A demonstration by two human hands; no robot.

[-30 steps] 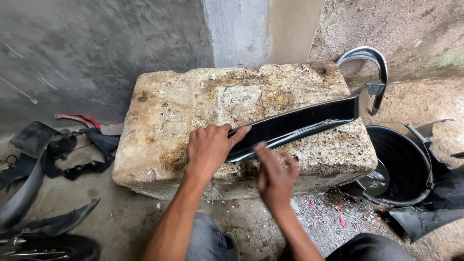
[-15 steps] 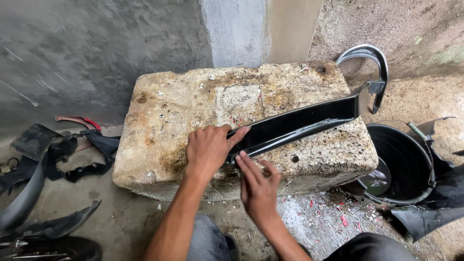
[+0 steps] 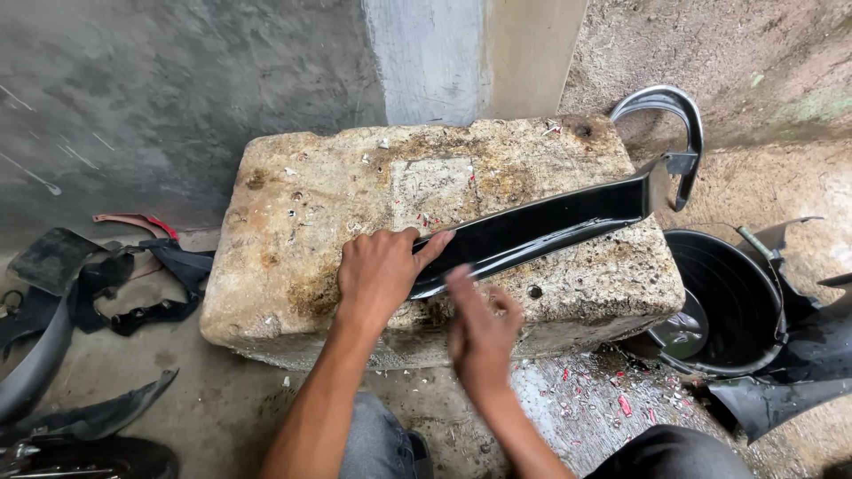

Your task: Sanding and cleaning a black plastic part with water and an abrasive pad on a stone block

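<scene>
A long glossy black plastic panel (image 3: 541,226) lies slanted across a big rough stone block (image 3: 328,195). Its far end curves up into a grey hooked piece (image 3: 679,120) past the block's right edge. My left hand (image 3: 382,270) lies flat on the panel's near end, fingers spread, pressing it onto the stone. My right hand (image 3: 479,333) hovers just below the panel's lower edge at the front of the block. It is blurred, its fingers are loosely together, and I see nothing in it.
A black bucket (image 3: 737,306) with some water stands right of the block. Black plastic fairing pieces lie at the right (image 3: 790,390) and on the left floor (image 3: 98,284). Red and white flakes (image 3: 612,395) litter the wet concrete. A grey wall rises behind.
My right hand has slid left along the panel's lower edge and now sits lower, in front of the block. My left hand and the panel have stayed put.
</scene>
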